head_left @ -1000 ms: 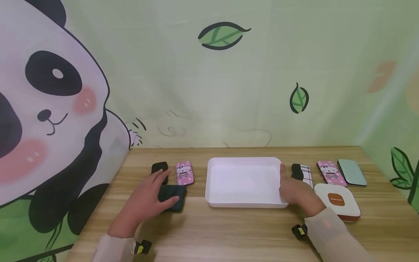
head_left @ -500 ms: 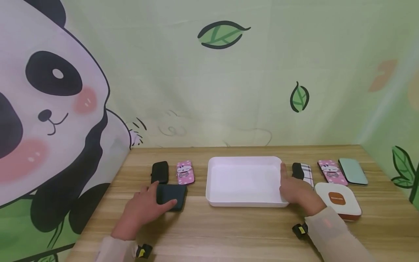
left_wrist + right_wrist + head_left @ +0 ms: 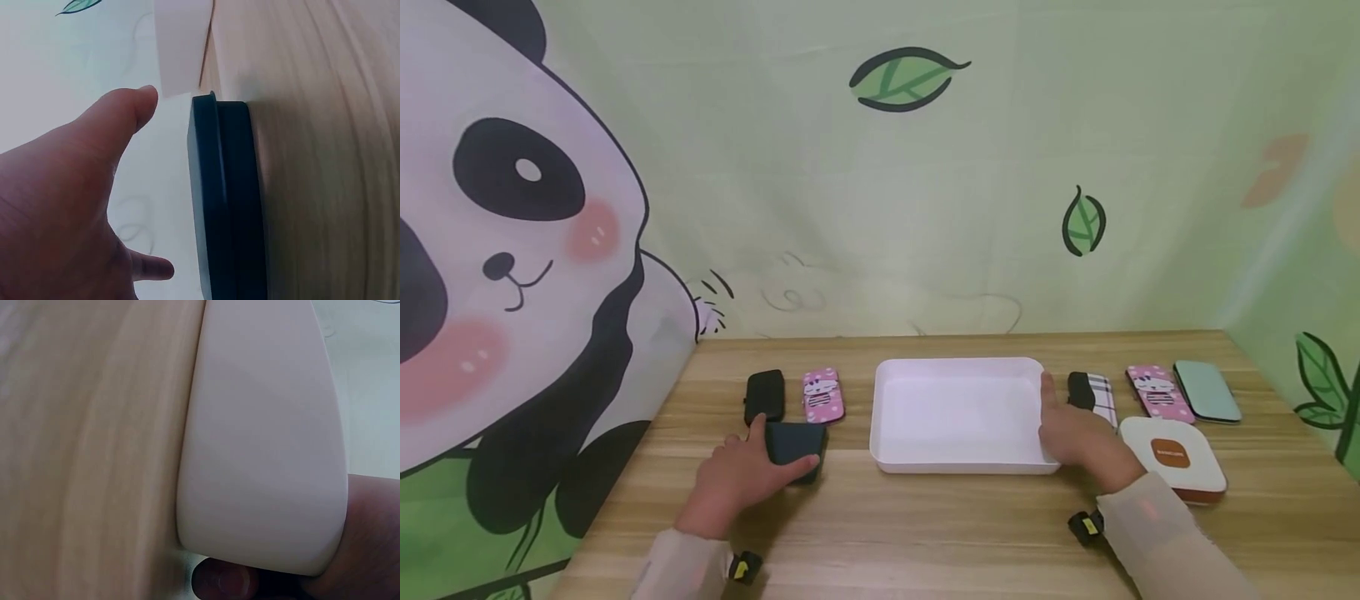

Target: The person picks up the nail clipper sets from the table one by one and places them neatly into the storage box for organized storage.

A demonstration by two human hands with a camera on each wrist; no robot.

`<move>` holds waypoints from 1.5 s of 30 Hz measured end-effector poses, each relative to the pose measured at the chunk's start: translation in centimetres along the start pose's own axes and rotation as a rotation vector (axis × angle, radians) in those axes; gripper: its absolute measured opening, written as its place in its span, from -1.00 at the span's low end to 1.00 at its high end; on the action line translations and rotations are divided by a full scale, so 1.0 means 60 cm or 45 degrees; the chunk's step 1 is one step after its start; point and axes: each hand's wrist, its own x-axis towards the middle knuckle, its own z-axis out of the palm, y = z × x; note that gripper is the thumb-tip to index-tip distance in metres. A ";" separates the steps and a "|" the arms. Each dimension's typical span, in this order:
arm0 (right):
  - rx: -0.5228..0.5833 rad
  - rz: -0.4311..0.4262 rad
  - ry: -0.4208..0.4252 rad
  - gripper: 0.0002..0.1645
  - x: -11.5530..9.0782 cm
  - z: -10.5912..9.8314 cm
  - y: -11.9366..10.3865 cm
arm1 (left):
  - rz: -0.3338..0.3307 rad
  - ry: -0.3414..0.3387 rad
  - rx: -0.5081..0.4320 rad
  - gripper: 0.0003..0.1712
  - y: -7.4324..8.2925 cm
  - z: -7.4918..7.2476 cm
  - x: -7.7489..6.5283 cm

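Observation:
My left hand (image 3: 730, 479) hovers at the left side of a dark blue-green flat case (image 3: 793, 446), thumb and index finger spread over it. In the left wrist view, the thumb (image 3: 134, 106) stands apart from the case (image 3: 240, 200), its ridged rim facing the camera. My right hand (image 3: 1075, 433) holds the right end of a white shallow tray (image 3: 958, 412). Its thumb lies along the inner rim, and the other fingers are on the outside. From the right wrist, the tray's wall (image 3: 262, 437) fills the middle, with a fingertip (image 3: 222, 578) below its corner.
Left of the tray lie a black case (image 3: 764, 395) and a pink cat-print case (image 3: 823, 396). On its right are a plaid-and-black case (image 3: 1101, 396), another pink case (image 3: 1159, 392), a mint case (image 3: 1207, 390) and a white-and-brown box (image 3: 1180, 458). A printed cloth backs the table.
My left hand has drawn back from above the black case and lowered toward the dark case, then shifted slightly right. The right hand and tray have stayed in place.

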 end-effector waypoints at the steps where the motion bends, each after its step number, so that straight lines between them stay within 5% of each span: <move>1: 0.002 0.001 -0.001 -0.03 0.000 0.000 0.000 | -0.005 -0.002 -0.002 0.60 0.002 0.002 0.000; 20: -0.009 0.019 -0.016 -0.02 0.013 0.008 0.005 | -0.011 -0.042 0.004 0.55 0.009 0.021 0.011; 34: -0.003 0.024 -0.018 -0.02 0.004 -0.001 0.001 | 0.112 -0.116 0.044 0.48 0.016 0.015 0.004; 45: -0.006 0.015 -0.012 -0.01 0.009 0.002 0.008 | 0.158 -0.091 0.039 0.49 0.013 0.024 0.009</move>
